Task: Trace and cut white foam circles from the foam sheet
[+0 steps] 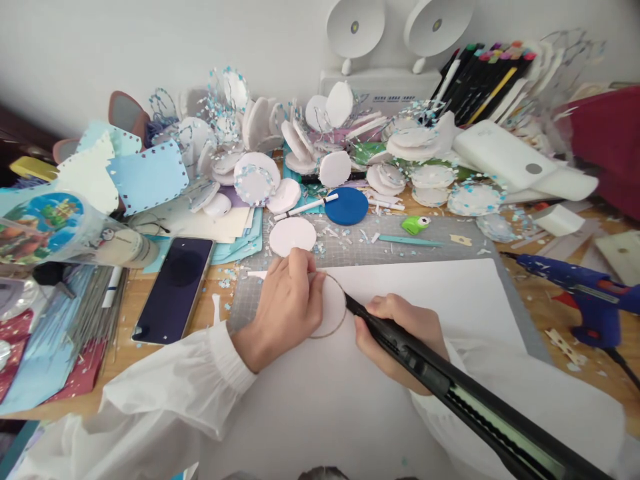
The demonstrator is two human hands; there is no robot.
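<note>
My left hand (293,297) presses its bent fingers and thumb onto a round white disc (333,308), which lies on a large white sheet of paper (430,283). The disc has a thin brownish edge, and its left part is hidden under my hand. In my right hand (407,327) is a long black utility knife (425,373) with a notched slot along its body. Its dark tip touches or nearly touches the disc's right edge. Just beyond my left fingers lies another white disc (293,236).
A phone (173,290) lies left of my left sleeve, near a bundle of thin wires (93,320). A blue glue gun (585,287) is at the right. Beyond the grey cutting mat (345,250) are a blue round lid (346,205), a green punch (416,224) and piled white discs.
</note>
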